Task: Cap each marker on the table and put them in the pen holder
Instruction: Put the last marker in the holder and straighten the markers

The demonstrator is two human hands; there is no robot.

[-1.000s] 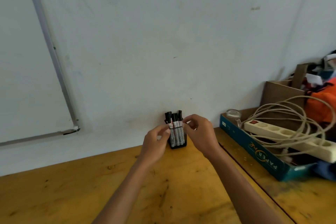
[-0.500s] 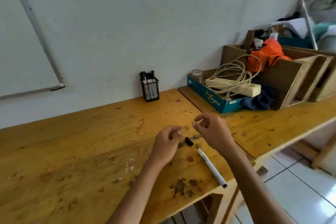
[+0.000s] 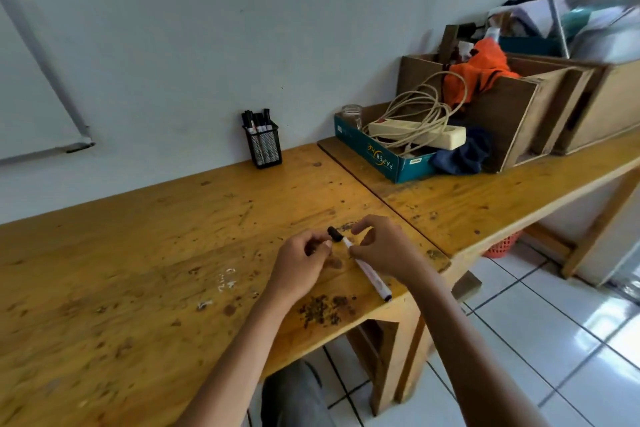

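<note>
The marker (image 3: 372, 277) lies flat near the front edge of the worktop (image 3: 138, 253). It has a slim white barrel with faint printing and a black end plug, and its writing end points away from the person. Its black cap (image 3: 335, 233) is off, a short dark cylinder just beyond the bare tip. The left hand (image 3: 304, 263) has its fingers curled right beside the cap (whether they actually touch it I cannot tell). The right hand (image 3: 384, 250) arches over the marker's front part with its thumb at the barrel, and a firm grip is not clear. Well apart, against the wall, stands the black mesh pen holder (image 3: 266, 149) with capped markers (image 3: 258, 120) upright inside. To its right a blue box (image 3: 381, 159) holds a power strip (image 3: 415, 132).
</note>
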